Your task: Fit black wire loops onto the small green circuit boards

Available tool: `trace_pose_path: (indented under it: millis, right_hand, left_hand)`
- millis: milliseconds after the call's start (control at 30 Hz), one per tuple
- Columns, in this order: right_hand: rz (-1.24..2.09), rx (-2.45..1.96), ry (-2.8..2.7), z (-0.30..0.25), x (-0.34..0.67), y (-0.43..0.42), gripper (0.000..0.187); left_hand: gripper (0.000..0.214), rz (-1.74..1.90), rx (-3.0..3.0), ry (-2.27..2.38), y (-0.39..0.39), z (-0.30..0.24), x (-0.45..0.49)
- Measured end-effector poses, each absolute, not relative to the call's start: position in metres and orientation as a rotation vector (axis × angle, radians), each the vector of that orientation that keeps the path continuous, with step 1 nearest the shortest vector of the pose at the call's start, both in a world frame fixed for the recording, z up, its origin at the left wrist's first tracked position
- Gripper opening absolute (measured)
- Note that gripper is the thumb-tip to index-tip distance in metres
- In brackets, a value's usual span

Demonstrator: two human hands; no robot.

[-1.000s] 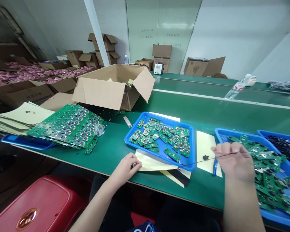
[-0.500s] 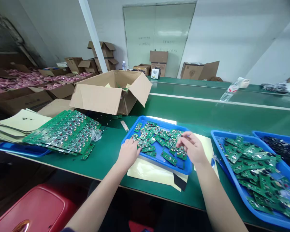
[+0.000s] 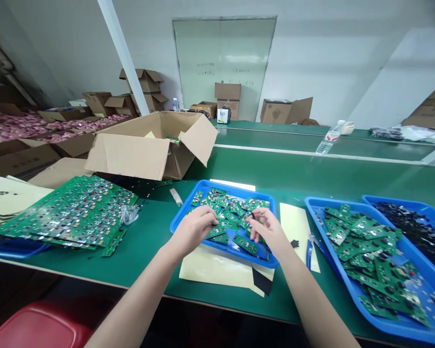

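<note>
A shallow blue tray [image 3: 174,223] holds many small green circuit boards [image 3: 245,243], lying loose and overlapping. Over its left part is my left hand [image 3: 194,228], with thumb and fingers closed on the near end of a circuit board [image 3: 223,224]; the fingers partly hide the grip. My right hand [image 3: 270,231] hovers above the tray's right side. Between its thumb and index finger is a small black piece [image 3: 253,215], too small to make out further. Yellowish backing sheets [image 3: 210,268] lie beneath the tray, one bearing a black patch [image 3: 261,281].
To the right, another blue tray [image 3: 342,275] is heaped with boards, beside a tray of black parts [image 3: 413,227]. Blue-handled cutters [image 3: 309,253] lie between trays. Leftward are stacked board panels [image 3: 72,212] and an open carton [image 3: 130,155]. A bottle [image 3: 328,140] stands behind.
My left hand has lifted from flat on the boards into a pinch. My right hand has moved left and inward, closer to the left. The camera view has shifted slightly.
</note>
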State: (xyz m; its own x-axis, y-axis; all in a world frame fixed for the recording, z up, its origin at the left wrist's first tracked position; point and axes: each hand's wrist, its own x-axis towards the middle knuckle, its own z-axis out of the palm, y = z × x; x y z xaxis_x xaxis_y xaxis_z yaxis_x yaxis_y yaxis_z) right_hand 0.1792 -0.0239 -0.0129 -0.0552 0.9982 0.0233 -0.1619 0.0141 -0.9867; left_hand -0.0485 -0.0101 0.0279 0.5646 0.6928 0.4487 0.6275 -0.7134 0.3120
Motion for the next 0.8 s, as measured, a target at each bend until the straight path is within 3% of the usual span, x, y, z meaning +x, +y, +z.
trace_pose_path:
  millis: [200, 300, 433, 633, 800]
  right_hand:
    - [1.411, -0.990, -0.908, -0.013, 0.182, -0.019, 0.044]
    - [1.337, -0.991, -0.852, -0.011, 0.184, -0.017, 0.044]
    - [1.294, -1.032, -0.921, -0.012, 0.184, -0.015, 0.043]
    - [1.267, -1.001, -1.128, -0.014, 0.178, -0.018, 0.033]
    - [1.034, -1.017, -1.235, -0.008, 0.181, -0.027, 0.019]
  left_hand:
    - [0.018, 0.968, 2.801, 0.885, 0.005, 0.035, -0.017]
    - [0.004, 0.743, 2.671, 0.881, 0.008, 0.043, -0.005]
    - [0.024, 0.437, 2.324, 0.897, 0.015, 0.049, 0.007]
    - [0.029, 0.375, 1.826, 0.825, 0.023, 0.036, 0.021]
    - [0.023, 0.457, 1.586, 0.780, 0.019, 0.026, 0.020]
